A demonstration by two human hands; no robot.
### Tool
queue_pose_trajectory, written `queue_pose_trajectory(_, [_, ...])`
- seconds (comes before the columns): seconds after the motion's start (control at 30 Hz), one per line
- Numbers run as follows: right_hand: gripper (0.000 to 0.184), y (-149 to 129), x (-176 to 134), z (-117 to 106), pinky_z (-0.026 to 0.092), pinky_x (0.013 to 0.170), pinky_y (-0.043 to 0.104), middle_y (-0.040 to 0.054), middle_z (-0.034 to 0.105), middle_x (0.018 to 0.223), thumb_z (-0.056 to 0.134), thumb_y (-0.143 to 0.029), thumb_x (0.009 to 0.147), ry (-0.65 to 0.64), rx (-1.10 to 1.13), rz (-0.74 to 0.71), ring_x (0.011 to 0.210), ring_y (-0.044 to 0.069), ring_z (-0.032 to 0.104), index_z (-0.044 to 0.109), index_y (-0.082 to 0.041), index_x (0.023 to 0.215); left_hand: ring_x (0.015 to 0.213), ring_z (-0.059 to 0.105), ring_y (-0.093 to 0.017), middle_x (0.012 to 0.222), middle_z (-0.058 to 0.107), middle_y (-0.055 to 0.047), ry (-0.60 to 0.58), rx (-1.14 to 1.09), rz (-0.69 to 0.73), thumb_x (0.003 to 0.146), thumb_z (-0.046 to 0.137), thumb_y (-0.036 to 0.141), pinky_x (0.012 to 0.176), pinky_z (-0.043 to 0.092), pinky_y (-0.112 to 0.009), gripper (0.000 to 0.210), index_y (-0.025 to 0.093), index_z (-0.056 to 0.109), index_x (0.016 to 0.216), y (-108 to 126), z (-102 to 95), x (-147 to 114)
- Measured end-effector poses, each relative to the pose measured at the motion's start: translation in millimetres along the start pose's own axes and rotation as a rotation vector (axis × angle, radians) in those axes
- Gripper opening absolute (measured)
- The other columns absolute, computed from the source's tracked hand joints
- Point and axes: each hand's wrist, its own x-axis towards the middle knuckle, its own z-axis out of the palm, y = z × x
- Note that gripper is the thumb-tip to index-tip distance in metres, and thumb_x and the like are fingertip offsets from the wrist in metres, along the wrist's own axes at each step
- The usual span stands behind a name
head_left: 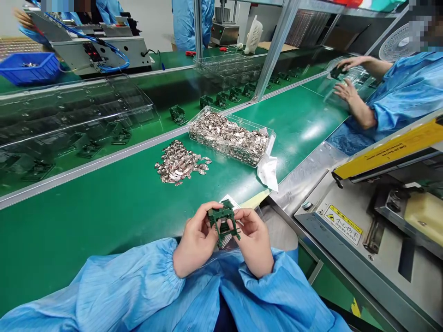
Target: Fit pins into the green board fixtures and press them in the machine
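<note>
Between my two hands, close to my body at the table's front edge, is a dark green plastic frame (224,217) with an opening in its middle and thin prongs. My left hand (197,237) grips its left side with thumb and fingers. On the opposite side my right hand (254,235) pinches it the same way. Beyond my hands, a loose pile of small silvery metal pieces (178,162) lies on the green table (138,207). Behind it, a clear plastic box (230,133) is filled with more such pieces, and white paper (268,171) hangs at its right corner.
At right stands a grey machine (346,221) with a yellow arm and warning label. A co-worker's hands (348,90) hold a dark part farther back. Several green frames (177,114) line the belt beyond the metal rail. Clear trays (104,106) and a blue bin (29,68) are at left.
</note>
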Motion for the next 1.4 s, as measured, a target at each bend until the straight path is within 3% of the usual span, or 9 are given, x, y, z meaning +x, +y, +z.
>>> queue_pose_trajectory(0.2, [0.023,-0.8,-9.7,-4.5,0.051,0.064,0.024,0.0003,0.060,0.073,0.081,-0.027,0.068,0.057,0.057,0.015,0.069,0.014,0.057,0.060,-0.019,0.069,0.070,0.061,-0.011,0.085,0.065,0.001,0.002,-0.001,0.012,0.082,0.055,0.009,0.063,0.048,-0.020,0.033,0.021,0.054,0.112,5.1,10.1,-5.3])
queue_pose_trajectory(0.4, [0.019,1.6,-17.5,-5.1,0.049,0.056,0.022,0.0000,0.061,0.069,0.080,-0.023,0.066,0.133,0.128,-0.027,0.063,0.013,0.057,0.061,-0.019,0.065,0.078,0.062,-0.011,0.091,0.066,0.001,0.004,0.051,0.013,0.078,0.055,0.004,0.068,0.049,-0.018,0.038,0.022,0.055,0.112,8.9,16.9,-13.4])
queue_pose_trajectory(0.57, [0.024,3.6,-23.7,-9.4,0.050,0.052,0.022,-0.0013,0.060,0.067,0.082,-0.028,0.064,0.131,0.153,0.035,0.059,0.013,0.056,0.059,-0.020,0.066,0.078,0.062,-0.012,0.094,0.066,0.000,-0.043,0.033,-0.018,0.079,0.057,0.008,0.069,0.051,-0.020,0.034,0.022,0.056,0.111,9.4,18.6,-18.2])
queue_pose_trajectory(0.7, [0.027,16.9,-29.5,-30.4,0.053,0.059,0.024,-0.0010,0.061,0.071,0.079,-0.039,0.072,0.156,0.118,0.069,0.063,0.013,0.058,0.062,-0.019,0.079,0.079,0.062,-0.013,0.092,0.063,-0.001,-0.145,-0.016,-0.074,0.082,0.059,0.017,0.073,0.054,-0.025,0.027,0.019,0.056,0.109,12.2,12.5,-1.7])
queue_pose_trajectory(0.8, [0.035,38.5,-32.8,-47.9,0.053,0.059,0.026,0.0011,0.062,0.074,0.070,-0.053,0.079,0.219,0.005,0.082,0.064,0.014,0.058,0.063,-0.019,0.084,0.078,0.062,-0.014,0.090,0.062,-0.002,-0.106,-0.057,-0.064,0.080,0.063,0.024,0.071,0.054,-0.026,0.030,0.018,0.053,0.108,5.9,11.2,24.7])
queue_pose_trajectory(0.93, [0.047,65.4,-28.6,-47.5,0.049,0.055,0.027,0.0039,0.065,0.068,0.066,-0.063,0.077,0.096,-0.123,0.081,0.061,0.016,0.058,0.067,-0.016,0.079,0.080,0.060,-0.014,0.093,0.062,-0.002,-0.008,-0.018,0.061,0.078,0.064,0.022,0.074,0.051,-0.025,0.032,0.017,0.055,0.108,-17.8,23.6,52.7])
queue_pose_trajectory(1.07, [0.048,78.2,-18.2,-33.1,0.044,0.055,0.026,0.0013,0.058,0.059,0.058,-0.062,0.084,0.098,-0.200,0.017,0.057,0.015,0.053,0.059,-0.018,0.064,0.077,0.057,-0.012,0.099,0.062,-0.003,-0.001,0.033,0.097,0.081,0.061,0.020,0.071,0.047,-0.023,0.033,0.019,0.056,0.114,-36.0,34.8,56.3])
queue_pose_trajectory(1.23, [0.046,87.5,-16.4,-33.5,0.043,0.059,0.028,0.0022,0.056,0.059,0.042,-0.056,0.091,0.102,-0.337,-0.052,0.059,0.017,0.053,0.052,-0.021,0.063,0.080,0.058,-0.013,0.102,0.063,-0.003,-0.006,0.041,0.110,0.082,0.060,0.015,0.074,0.047,-0.023,0.034,0.022,0.056,0.116,-40.8,33.2,54.0])
queue_pose_trajectory(1.4, [0.040,96.1,-16.4,-47.7,0.044,0.062,0.029,0.0048,0.060,0.064,0.040,-0.046,0.090,-0.056,-0.499,-0.056,0.063,0.019,0.058,0.055,-0.021,0.062,0.085,0.059,-0.014,0.102,0.063,-0.004,-0.016,0.018,0.094,0.082,0.059,0.014,0.079,0.048,-0.024,0.035,0.022,0.056,0.116,-40.5,32.9,55.6])
